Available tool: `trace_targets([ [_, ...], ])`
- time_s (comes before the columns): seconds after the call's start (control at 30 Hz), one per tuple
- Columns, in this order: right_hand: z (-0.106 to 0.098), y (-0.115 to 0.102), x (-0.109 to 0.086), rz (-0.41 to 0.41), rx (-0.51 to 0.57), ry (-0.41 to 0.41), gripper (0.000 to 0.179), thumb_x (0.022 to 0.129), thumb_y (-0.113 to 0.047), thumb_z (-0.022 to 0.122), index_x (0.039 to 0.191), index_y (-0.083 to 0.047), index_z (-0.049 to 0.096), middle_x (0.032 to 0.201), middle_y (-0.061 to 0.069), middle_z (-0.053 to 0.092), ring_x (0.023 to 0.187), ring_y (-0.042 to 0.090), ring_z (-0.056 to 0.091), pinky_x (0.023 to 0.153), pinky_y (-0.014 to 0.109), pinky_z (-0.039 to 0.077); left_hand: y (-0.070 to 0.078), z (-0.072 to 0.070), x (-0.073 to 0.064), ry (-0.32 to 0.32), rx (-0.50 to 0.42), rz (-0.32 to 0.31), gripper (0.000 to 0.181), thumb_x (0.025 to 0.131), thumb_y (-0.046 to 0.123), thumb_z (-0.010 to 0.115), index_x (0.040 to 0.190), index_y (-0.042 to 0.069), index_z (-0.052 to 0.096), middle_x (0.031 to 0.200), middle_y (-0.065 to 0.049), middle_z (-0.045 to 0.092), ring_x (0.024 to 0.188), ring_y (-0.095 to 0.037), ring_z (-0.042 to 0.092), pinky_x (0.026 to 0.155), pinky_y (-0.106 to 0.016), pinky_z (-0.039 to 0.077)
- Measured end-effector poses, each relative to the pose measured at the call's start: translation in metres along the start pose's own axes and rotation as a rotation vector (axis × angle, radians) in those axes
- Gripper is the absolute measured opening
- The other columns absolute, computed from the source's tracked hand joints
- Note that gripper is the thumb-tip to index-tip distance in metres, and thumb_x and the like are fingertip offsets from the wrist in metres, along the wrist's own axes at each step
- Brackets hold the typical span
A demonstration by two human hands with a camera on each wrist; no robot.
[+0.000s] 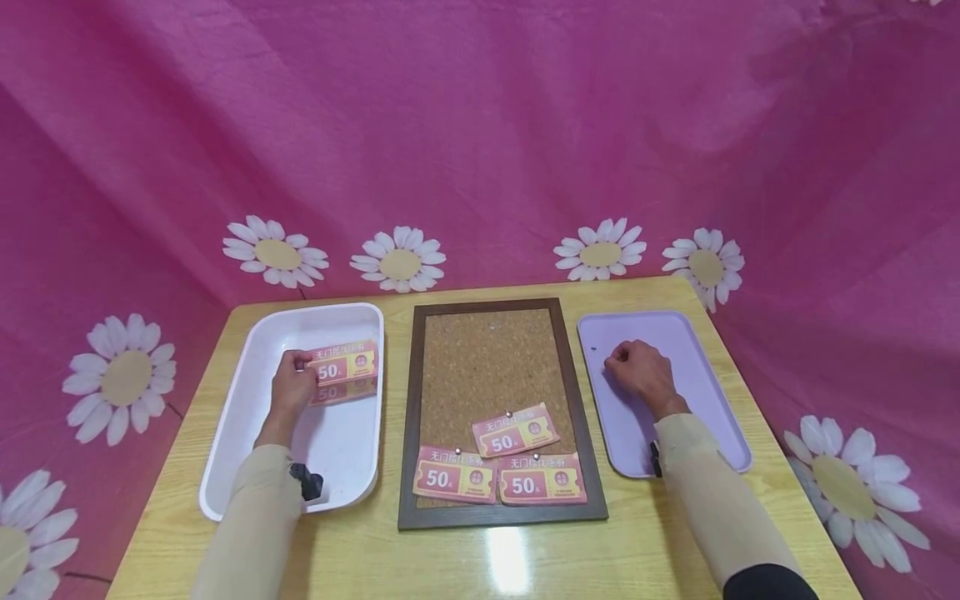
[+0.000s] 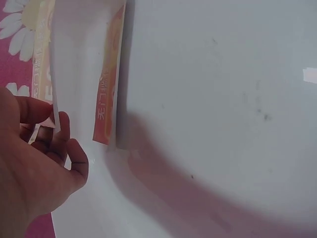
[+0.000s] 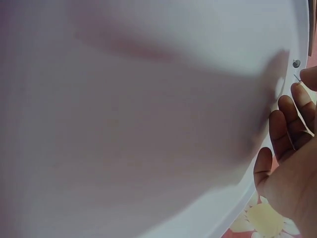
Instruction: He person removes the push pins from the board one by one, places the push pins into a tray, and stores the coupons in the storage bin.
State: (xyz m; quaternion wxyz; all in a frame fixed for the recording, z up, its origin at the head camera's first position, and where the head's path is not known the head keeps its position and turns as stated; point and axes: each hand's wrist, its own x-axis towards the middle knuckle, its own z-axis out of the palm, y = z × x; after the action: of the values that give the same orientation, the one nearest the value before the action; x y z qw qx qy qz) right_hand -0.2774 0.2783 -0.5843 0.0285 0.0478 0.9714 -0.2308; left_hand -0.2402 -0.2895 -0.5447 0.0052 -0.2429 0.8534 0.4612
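Observation:
My left hand (image 1: 294, 385) pinches the end of a pink and yellow coupon (image 1: 345, 363) marked 50, lifted over the white basin (image 1: 251, 400). A second coupon (image 2: 106, 94) stays in the basin, below the held one. Over the purple tray (image 1: 626, 446), my right hand (image 1: 643, 371) has thumb and index finger together on a thumbtack, its thin point (image 3: 297, 78) sticking out between them. Another thumbtack (image 3: 296, 63) lies on the tray just past the fingertips. Between the hands, a framed corkboard (image 1: 487, 358) bears three coupons, each with a thumbtack at its top edge.
The corkboard's dark frame (image 1: 411, 417) lies flat on the wooden table (image 1: 352, 567), with the basin at its left and the tray at its right. A pink curtain (image 1: 480, 150) with daisies stands behind the table and along both sides.

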Motion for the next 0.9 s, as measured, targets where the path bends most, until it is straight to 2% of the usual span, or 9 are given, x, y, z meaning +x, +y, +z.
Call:
trace_targets([
  [0.13, 0.000, 0.002, -0.001, 0.016, -0.007, -0.001, 0.023, 0.085, -0.031, 0.056, 0.090, -0.012, 0.067, 0.090, 0.009, 0.067, 0.088, 0.030, 0.058, 0.086, 0.049, 0.041, -0.004, -0.001, 0.000, -0.011, 0.014, -0.015, 0.043, 0.089, 0.006, 0.040, 0.132, 0.003, 0.042, 0.126, -0.019, 0.047, 0.113, -0.031, 0.047, 0.091, -0.038, 0.040],
  [0.33, -0.002, 0.004, 0.001, 0.009, -0.006, 0.001, 0.023, 0.086, -0.030, 0.055, 0.090, -0.011, 0.066, 0.090, 0.010, 0.066, 0.087, 0.030, 0.057, 0.084, 0.048, 0.041, -0.010, -0.003, -0.001, -0.012, 0.057, -0.022, 0.043, 0.087, 0.006, 0.038, 0.130, 0.002, 0.042, 0.132, -0.022, 0.046, 0.121, -0.035, 0.043, 0.106, -0.046, 0.033],
  [0.47, -0.001, 0.005, 0.005, 0.009, -0.002, -0.003, 0.022, 0.086, -0.030, 0.055, 0.090, -0.011, 0.065, 0.090, 0.010, 0.065, 0.088, 0.030, 0.056, 0.084, 0.047, 0.042, -0.013, -0.003, -0.001, -0.023, 0.096, -0.026, 0.043, 0.086, 0.006, 0.039, 0.128, 0.001, 0.043, 0.124, -0.020, 0.046, 0.114, -0.034, 0.045, 0.100, -0.045, 0.036],
  [0.67, -0.001, 0.005, 0.009, -0.029, -0.008, 0.014, 0.021, 0.086, -0.031, 0.056, 0.089, -0.012, 0.065, 0.090, 0.009, 0.064, 0.087, 0.029, 0.057, 0.084, 0.048, 0.041, -0.018, -0.002, 0.001, -0.052, 0.165, -0.032, 0.041, 0.088, 0.007, 0.042, 0.129, 0.002, 0.043, 0.124, -0.021, 0.047, 0.111, -0.034, 0.048, 0.095, -0.044, 0.040],
  [0.9, 0.002, 0.005, 0.009, -0.028, -0.010, -0.020, 0.023, 0.086, -0.031, 0.056, 0.091, -0.011, 0.065, 0.092, 0.010, 0.062, 0.088, 0.029, 0.056, 0.086, 0.049, 0.041, -0.024, -0.003, 0.003, -0.087, 0.260, 0.037, 0.041, 0.087, 0.006, 0.048, 0.128, 0.000, 0.045, 0.115, -0.021, 0.049, 0.103, -0.033, 0.049, 0.089, -0.043, 0.041],
])
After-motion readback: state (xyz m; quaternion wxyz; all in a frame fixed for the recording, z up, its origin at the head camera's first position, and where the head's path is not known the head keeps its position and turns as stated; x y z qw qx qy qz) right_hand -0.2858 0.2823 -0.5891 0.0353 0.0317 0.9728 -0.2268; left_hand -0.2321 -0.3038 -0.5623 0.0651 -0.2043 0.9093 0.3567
